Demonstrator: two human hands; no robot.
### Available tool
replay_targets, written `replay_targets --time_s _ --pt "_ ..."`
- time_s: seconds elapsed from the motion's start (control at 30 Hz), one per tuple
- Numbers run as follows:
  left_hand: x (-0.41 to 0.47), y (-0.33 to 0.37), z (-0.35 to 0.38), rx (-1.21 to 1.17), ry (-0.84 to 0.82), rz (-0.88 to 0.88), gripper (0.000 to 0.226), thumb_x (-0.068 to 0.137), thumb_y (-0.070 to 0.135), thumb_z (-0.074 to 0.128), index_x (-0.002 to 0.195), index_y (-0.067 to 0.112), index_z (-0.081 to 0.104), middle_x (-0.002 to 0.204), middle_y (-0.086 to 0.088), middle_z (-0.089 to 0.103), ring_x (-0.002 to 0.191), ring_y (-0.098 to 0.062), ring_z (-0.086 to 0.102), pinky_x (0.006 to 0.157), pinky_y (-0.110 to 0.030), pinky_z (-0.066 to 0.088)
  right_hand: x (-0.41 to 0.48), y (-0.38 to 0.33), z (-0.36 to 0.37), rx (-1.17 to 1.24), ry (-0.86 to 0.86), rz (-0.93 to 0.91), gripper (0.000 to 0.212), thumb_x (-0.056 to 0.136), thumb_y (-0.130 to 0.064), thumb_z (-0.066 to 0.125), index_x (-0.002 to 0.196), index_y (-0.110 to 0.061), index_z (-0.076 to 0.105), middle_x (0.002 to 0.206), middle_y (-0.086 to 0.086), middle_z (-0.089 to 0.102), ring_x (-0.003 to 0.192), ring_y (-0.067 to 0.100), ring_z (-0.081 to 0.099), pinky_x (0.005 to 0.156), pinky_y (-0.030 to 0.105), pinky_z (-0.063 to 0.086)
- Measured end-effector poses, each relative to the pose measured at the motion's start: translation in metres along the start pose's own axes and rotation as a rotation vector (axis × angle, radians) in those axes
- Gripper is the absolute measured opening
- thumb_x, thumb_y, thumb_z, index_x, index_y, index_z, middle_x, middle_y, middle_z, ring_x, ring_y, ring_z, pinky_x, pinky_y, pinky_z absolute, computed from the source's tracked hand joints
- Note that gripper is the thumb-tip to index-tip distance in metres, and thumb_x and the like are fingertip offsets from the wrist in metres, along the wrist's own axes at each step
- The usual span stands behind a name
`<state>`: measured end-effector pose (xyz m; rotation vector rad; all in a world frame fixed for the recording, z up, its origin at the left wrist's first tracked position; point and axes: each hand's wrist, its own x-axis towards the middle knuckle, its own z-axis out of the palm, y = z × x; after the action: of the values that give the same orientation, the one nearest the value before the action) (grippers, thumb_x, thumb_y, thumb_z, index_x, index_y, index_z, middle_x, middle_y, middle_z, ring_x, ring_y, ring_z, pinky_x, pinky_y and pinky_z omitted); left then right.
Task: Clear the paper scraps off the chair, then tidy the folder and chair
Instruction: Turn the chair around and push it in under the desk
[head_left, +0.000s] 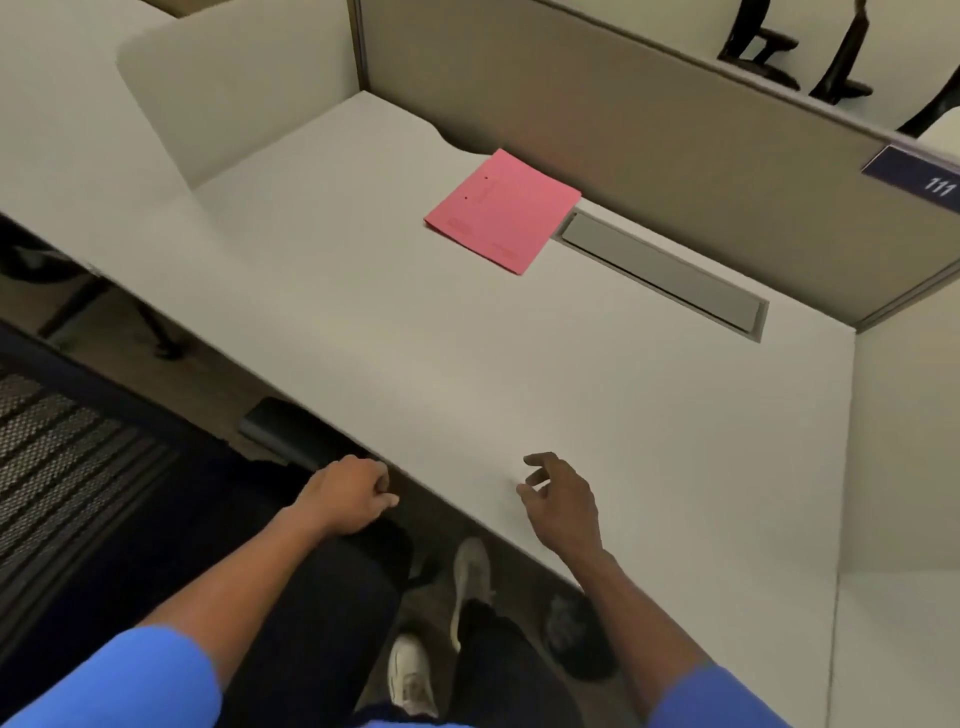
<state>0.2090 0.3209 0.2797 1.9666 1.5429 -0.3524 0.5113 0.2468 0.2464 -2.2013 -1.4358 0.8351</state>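
1. The chair (78, 467) stands near left, its seat half under the near edge of the table (415, 353). The left hand (348, 496) has its grip closed on the chair's dark armrest (291, 431). If the push goes on at this angle, I judge the armrest could knock the table's underside or edge, since the two look almost touching.
2. No paper scraps show on what I can see of the seat, though most of it is dark and blurred, so a scrap could be trapped unseen once the chair goes under.
3. The folder (501, 210) lies flat on the far part of the table, turned askew, one corner just over the grey cable-slot cover (660, 270). It looks thin and light; a careless sweep could slide it against the partition (623, 130) or bend a corner.
4. The right hand (561, 499) hovers over the near table edge, fingers apart and loosely curled, its grip on nothing. The folder is well apart from it, so a reach would mean leaning across the chair.
5. Materials: the chair back is woven mesh with pale stripes; the armrest is smooth and padded; the table is matte off-white laminate; the folder is pink card with two small punched holes; the partition is fabric-faced.
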Motion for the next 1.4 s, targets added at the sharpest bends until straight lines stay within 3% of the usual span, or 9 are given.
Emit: replay_targets --time_s 0.17,0.3,0.43,0.6,0.7,0.87,1.13,1.27,1.4 --pt "-0.040 -0.009 0.053 -0.003 -0.132 -0.076 0.041 0.096 0.054 0.070 0.122 0.023 0.070 0.121 -0.003 0.071 0.108 -0.025 0.070 0.095 -0.044 0.060 -0.048 0.016 0.004 -0.017 -0.060 -0.038 0.027 0.093 -0.034 0.072 0.118 -0.040 0.064 0.098 -0.016 0.072 0.084 0.003 0.068 0.079 0.028 0.055" --pt "-0.066 -0.007 0.090 -0.032 -0.184 -0.099 0.035 0.094 0.056 0.070 0.112 0.025 0.070 0.111 0.000 0.069 0.097 -0.022 0.067 0.083 -0.039 0.056 -0.077 0.037 0.009 -0.017 -0.135 -0.056 0.025 0.095 -0.032 0.073 0.116 -0.043 0.066 0.097 -0.018 0.072 0.083 -0.004 0.066 0.068 0.010 0.043" --pt "-0.090 0.000 0.117 -0.059 -0.191 -0.121 0.036 0.094 0.056 0.069 0.108 0.023 0.070 0.111 -0.003 0.071 0.100 -0.025 0.070 0.089 -0.043 0.060 -0.103 0.060 0.010 -0.036 -0.187 -0.081 0.028 0.095 -0.032 0.075 0.113 -0.049 0.062 0.097 -0.026 0.068 0.085 -0.013 0.062 0.068 0.001 0.038" --pt "-0.122 0.010 0.152 -0.143 -0.168 -0.172 0.034 0.094 0.057 0.068 0.110 0.026 0.069 0.110 0.000 0.070 0.098 -0.021 0.069 0.089 -0.044 0.061 -0.132 0.095 0.009 -0.088 -0.307 -0.132 0.028 0.095 -0.034 0.075 0.117 -0.046 0.064 0.096 -0.021 0.070 0.088 -0.007 0.064 0.073 0.013 0.043" --pt "-0.144 0.016 0.174 -0.240 -0.163 -0.189 0.027 0.095 0.055 0.069 0.102 0.030 0.067 0.101 0.005 0.068 0.089 -0.013 0.068 0.078 -0.036 0.059 -0.147 0.115 0.008 -0.091 -0.390 -0.128 0.028 0.097 -0.034 0.072 0.123 -0.042 0.064 0.105 -0.021 0.071 0.094 -0.007 0.063 0.073 0.010 0.042" --pt "-0.188 0.035 0.216 -0.300 -0.119 -0.271 0.034 0.093 0.057 0.069 0.101 0.024 0.072 0.100 0.000 0.074 0.091 -0.021 0.073 0.088 -0.049 0.063 -0.171 0.141 0.004 -0.137 -0.457 -0.180 0.030 0.097 -0.034 0.072 0.126 -0.037 0.064 0.106 -0.017 0.072 0.094 -0.005 0.063 0.075 0.015 0.045" --pt "-0.256 0.048 0.268 -0.379 -0.067 -0.402 0.031 0.090 0.055 0.073 0.085 0.024 0.073 0.088 0.006 0.076 0.087 -0.018 0.074 0.086 -0.043 0.063 -0.203 0.167 0.011 -0.193 -0.570 -0.215 0.032 0.096 -0.034 0.074 0.127 -0.033 0.065 0.101 -0.018 0.071 0.089 -0.008 0.062 0.069 0.008 0.041" --pt "-0.292 0.033 0.286 -0.401 -0.050 -0.487 0.039 0.089 0.054 0.073 0.083 0.015 0.073 0.084 -0.001 0.076 0.085 -0.024 0.075 0.081 -0.041 0.062 -0.219 0.171 0.028 -0.241 -0.634 -0.205 0.036 0.094 -0.036 0.076 0.128 -0.033 0.065 0.098 -0.019 0.069 0.091 -0.001 0.067 0.079 0.021 0.052" --pt "-0.322 0.012 0.296 -0.448 -0.031 -0.533 0.041 0.093 0.047 0.075 0.085 0.007 0.075 0.079 -0.004 0.071 0.084 -0.028 0.073 0.078 -0.040 0.058 -0.243 0.169 0.047 -0.294 -0.649 -0.224 0.035 0.090 -0.040 0.077 0.124 -0.035 0.067 0.091 -0.016 0.070 0.093 0.008 0.070 0.082 0.026 0.051"
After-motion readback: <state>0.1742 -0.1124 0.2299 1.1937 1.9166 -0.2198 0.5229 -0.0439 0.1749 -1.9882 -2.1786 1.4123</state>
